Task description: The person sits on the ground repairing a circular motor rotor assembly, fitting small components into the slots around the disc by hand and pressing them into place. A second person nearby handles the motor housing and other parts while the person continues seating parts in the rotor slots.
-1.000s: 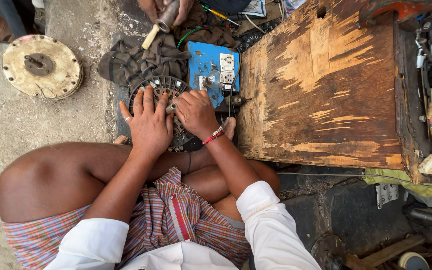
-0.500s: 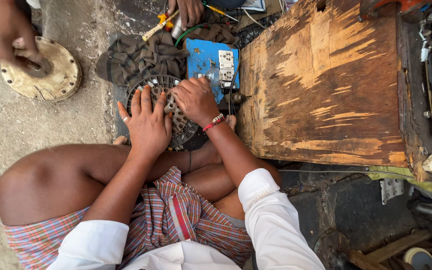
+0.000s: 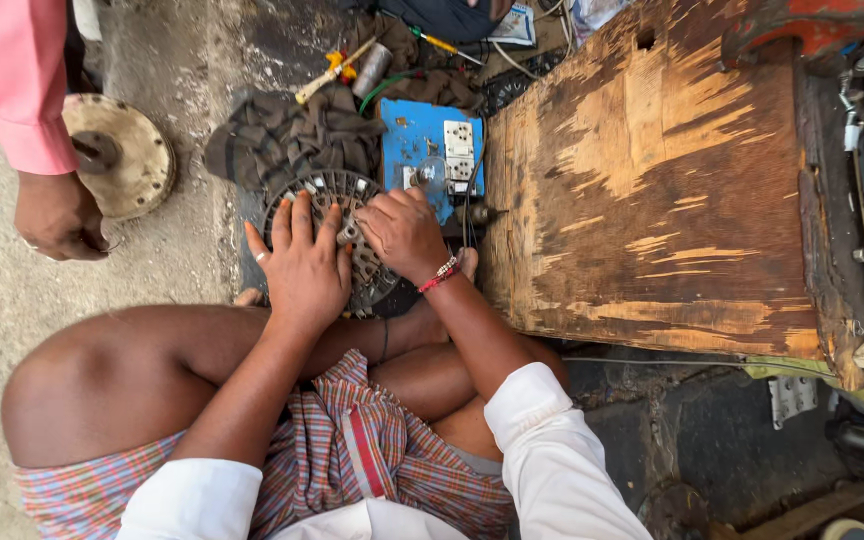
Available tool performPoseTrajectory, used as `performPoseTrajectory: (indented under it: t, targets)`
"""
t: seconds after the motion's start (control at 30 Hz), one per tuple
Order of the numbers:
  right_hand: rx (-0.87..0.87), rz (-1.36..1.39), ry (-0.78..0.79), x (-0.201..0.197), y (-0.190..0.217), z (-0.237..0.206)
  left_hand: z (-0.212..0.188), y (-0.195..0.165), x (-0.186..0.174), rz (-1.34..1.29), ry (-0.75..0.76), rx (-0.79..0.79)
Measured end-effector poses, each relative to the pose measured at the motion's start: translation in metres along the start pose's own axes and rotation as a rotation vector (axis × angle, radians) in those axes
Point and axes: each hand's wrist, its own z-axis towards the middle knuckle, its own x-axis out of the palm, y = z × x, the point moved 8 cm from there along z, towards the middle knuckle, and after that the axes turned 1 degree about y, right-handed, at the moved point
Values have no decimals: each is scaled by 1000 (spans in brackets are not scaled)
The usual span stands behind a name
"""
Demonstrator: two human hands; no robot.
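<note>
A round slotted metal motor core [image 3: 337, 195] lies on the ground in front of my crossed legs. My left hand [image 3: 297, 265] lies flat on its left half, fingers spread. My right hand [image 3: 404, 232], with a red bead bracelet on the wrist, rests curled on the core's right side, fingertips down among the slots. Whether the right fingers pinch anything is hidden.
A blue switchboard [image 3: 432, 150] sits just beyond the core, beside a dark crumpled cloth [image 3: 287, 135]. A worn wooden bench [image 3: 652, 190] fills the right. At left, another person's hand [image 3: 60, 215] in a pink sleeve hangs beside a round metal cover [image 3: 132, 165]. Screwdrivers [image 3: 337, 70] lie beyond.
The other person's hand has come in at the left, moved off the round cover and now hangs beside it. My hands stay on the core; the view has shifted slightly.
</note>
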Motion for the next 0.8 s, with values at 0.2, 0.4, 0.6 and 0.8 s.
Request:
performPoseTrajectory:
  t: [0.2,0.4,0.6,0.8]
  targets:
    - [38,16,3,-1,1,-1,-2,-2,-3,-11,-21,11]
    - [18,-15,42,6,3,-3,-1,-1,-2,-21,-19,16]
    - [-23,-22,16,9,5,-3,0,0,1,7,1,2]
    - [52,29,21,6,0,3,-2,0,0,-17,-12,12]
